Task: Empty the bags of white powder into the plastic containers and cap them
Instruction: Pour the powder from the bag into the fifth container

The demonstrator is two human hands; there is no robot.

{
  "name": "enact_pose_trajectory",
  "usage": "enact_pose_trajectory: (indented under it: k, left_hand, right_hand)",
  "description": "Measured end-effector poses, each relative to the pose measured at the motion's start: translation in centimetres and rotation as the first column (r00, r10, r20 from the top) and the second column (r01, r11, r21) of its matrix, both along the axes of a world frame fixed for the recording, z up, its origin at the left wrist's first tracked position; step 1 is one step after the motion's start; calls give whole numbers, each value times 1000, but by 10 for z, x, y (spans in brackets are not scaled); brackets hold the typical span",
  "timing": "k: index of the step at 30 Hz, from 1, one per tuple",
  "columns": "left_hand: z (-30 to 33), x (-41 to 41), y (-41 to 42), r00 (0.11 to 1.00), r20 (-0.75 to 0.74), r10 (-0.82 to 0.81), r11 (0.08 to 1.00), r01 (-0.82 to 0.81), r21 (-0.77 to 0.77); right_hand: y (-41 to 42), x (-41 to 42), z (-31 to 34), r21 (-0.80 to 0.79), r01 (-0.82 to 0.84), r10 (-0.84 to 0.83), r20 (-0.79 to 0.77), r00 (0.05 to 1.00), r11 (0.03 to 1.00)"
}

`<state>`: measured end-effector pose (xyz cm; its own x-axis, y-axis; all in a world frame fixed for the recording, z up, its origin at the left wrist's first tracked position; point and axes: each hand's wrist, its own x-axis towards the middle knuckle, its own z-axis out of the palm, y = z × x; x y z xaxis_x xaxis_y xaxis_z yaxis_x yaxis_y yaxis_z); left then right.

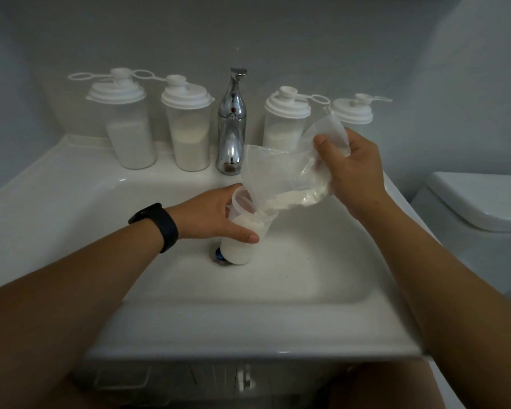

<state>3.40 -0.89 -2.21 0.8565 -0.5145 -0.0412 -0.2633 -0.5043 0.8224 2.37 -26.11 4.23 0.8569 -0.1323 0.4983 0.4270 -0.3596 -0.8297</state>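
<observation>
Four capped containers (189,128) of powder already stand on the sink (71,187) ledge. Your left hand (219,215) grips the open container (242,231) in the basin while your right hand (351,166) pinches the tilted bag (278,175), still part full; finish pouring, then cap it.

White powder (281,200) fills a clear bag (278,169); the sink (71,202) is white, the tap (232,122) chrome, the wristband (160,224) black.
</observation>
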Motion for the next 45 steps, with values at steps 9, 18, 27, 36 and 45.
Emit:
enact_pose_trajectory:
  k: [9,18,27,36,45]
  left_hand:
    - [0,0,0,1000,9,-4,1000,4,11]
    - [0,1,1,1000,8,-7,1000,7,24]
    - [1,0,1,1000,0,-8,999,8,37]
    - [2,-1,1,1000,11,-5,999,4,53]
    - [2,0,0,1000,11,-22,999,22,26]
  right_hand:
    - [1,-2,3,-3,-10,10,3,1000,1000]
    - [2,-3,3,-10,-17,17,1,1000,1000]
    - [3,-6,5,11,-30,29,18,999,999]
    - [4,-7,5,11,-51,51,-24,998,999]
    - [3,-6,4,28,-46,46,0,999,999]
